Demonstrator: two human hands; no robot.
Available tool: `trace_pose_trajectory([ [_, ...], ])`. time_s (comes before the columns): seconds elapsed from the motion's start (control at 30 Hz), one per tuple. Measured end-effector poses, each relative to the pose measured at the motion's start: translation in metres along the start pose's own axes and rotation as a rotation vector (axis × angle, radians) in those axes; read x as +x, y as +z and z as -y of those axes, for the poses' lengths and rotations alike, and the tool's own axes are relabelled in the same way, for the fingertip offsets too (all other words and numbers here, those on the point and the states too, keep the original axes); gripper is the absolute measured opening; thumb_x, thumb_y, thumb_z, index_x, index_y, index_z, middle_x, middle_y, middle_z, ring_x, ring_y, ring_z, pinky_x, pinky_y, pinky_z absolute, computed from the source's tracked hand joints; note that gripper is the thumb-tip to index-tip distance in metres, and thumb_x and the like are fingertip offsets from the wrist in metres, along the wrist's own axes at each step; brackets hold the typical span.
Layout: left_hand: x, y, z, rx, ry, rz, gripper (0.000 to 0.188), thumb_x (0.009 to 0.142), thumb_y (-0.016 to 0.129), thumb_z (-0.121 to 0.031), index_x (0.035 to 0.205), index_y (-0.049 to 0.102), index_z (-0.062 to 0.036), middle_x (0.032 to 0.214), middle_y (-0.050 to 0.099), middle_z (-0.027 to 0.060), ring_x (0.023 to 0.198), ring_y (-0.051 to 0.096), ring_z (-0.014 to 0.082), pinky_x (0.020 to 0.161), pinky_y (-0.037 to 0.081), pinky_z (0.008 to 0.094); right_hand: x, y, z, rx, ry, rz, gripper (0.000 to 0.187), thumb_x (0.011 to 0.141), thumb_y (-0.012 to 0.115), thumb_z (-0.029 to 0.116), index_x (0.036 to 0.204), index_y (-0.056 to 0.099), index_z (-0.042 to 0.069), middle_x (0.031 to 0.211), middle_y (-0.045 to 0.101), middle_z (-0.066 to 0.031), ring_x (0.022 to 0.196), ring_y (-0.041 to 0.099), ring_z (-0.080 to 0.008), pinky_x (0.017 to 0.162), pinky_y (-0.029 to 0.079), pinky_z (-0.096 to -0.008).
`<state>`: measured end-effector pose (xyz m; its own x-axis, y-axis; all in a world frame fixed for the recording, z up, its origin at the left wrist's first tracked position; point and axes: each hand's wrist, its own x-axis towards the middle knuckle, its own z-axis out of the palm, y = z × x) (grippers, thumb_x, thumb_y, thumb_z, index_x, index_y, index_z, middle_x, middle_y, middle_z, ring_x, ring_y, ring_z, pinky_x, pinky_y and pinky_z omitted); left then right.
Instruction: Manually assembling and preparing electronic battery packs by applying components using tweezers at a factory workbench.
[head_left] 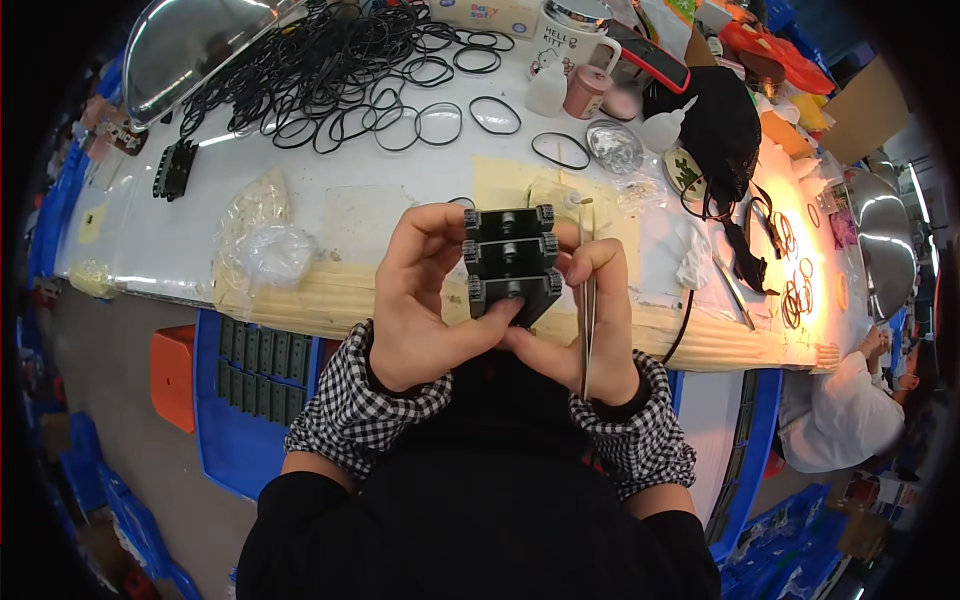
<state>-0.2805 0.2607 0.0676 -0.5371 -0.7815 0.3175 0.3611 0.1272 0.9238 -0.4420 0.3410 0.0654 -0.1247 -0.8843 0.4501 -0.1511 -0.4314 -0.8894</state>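
Head view: left hand holds dark blocks, right hand tweezers.

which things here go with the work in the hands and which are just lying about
In use or likely related:
three dark green parts, in the left hand
tweezers, in the right hand
similar parts in the blue tray

Probably just lying about:
lidded mug
red-edged phone
crumpled clear plastic
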Motion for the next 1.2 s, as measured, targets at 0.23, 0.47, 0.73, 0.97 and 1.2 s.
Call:
trace_pose_trajectory([
  [0.23, 0.013, -0.015, -0.009, 0.677, 0.359, 0.305, 0.1, 0.062, 0.082, -0.007, 0.148, 0.03, -0.0041, 0.095, 0.059, 0.0039, 0.093, 0.063, 0.0226, 0.113, 0.021, 0.063, 0.025, -0.024, 0.044, -0.521, -0.222, 0.272, 0.043, 0.061, 0.081, 0.001, 0.088, 0.047, 0.007, 0.113, 0.063, -0.0192, 0.104, 0.059, -0.0388, 0.091, 0.047, -0.0444],
  [0.47, 0.006, -0.015, -0.018, 0.572, 0.234, 0.442, 0.113, 0.063, 0.088, -0.01, 0.15, 0.017, 0.0041, 0.106, 0.063, 0.0097, 0.101, 0.063, 0.0199, 0.115, 0.025, 0.0492, -0.004, -0.028, 0.029, -0.257, -0.097, 0.168, 0.043, 0.064, 0.082, 0.002, 0.081, 0.044, 0.009, 0.102, 0.066, -0.0181, 0.089, 0.065, -0.0289, 0.075, 0.052, -0.0327],
  [0.73, -0.022, 0.0, 0.009, -0.275, -0.155, 0.248, 0.074, 0.076, 0.077, 0.004, 0.138, 0.037, 0.0004, 0.127, 0.056, 0.0103, 0.119, 0.055, 0.0167, 0.101, 0.045, 0.0312, -0.034, -0.018, 0.011, 0.119, -0.023, -0.126, 0.05, 0.076, 0.078, -0.002, 0.093, 0.033, 0.01, 0.117, 0.057, -0.0197, 0.102, 0.062, -0.0181, 0.084, 0.053, -0.03],
  [0.97, -0.017, -0.004, 0.014, -0.253, -0.14, 0.3, 0.061, 0.078, 0.074, 0.005, 0.132, 0.044, 0.0005, 0.126, 0.058, 0.0092, 0.118, 0.056, 0.0151, 0.1, 0.046, 0.031, -0.024, -0.019, 0.014, 0.108, -0.017, -0.051, 0.048, 0.077, 0.075, -0.004, 0.094, 0.032, 0.01, 0.116, 0.056, -0.0193, 0.099, 0.061, -0.017, 0.083, 0.052, -0.0286],
  [1.2, -0.017, -0.006, 0.013, -0.225, -0.145, 0.232, 0.06, 0.078, 0.075, 0.005, 0.13, 0.046, 0.0016, 0.124, 0.06, 0.0098, 0.115, 0.058, 0.0158, 0.098, 0.048, 0.0305, -0.02, -0.02, 0.009, 0.162, -0.003, -0.005, 0.047, 0.077, 0.073, -0.006, 0.095, 0.033, 0.009, 0.118, 0.055, -0.0205, 0.103, 0.06, -0.0189, 0.086, 0.051, -0.0296],
])
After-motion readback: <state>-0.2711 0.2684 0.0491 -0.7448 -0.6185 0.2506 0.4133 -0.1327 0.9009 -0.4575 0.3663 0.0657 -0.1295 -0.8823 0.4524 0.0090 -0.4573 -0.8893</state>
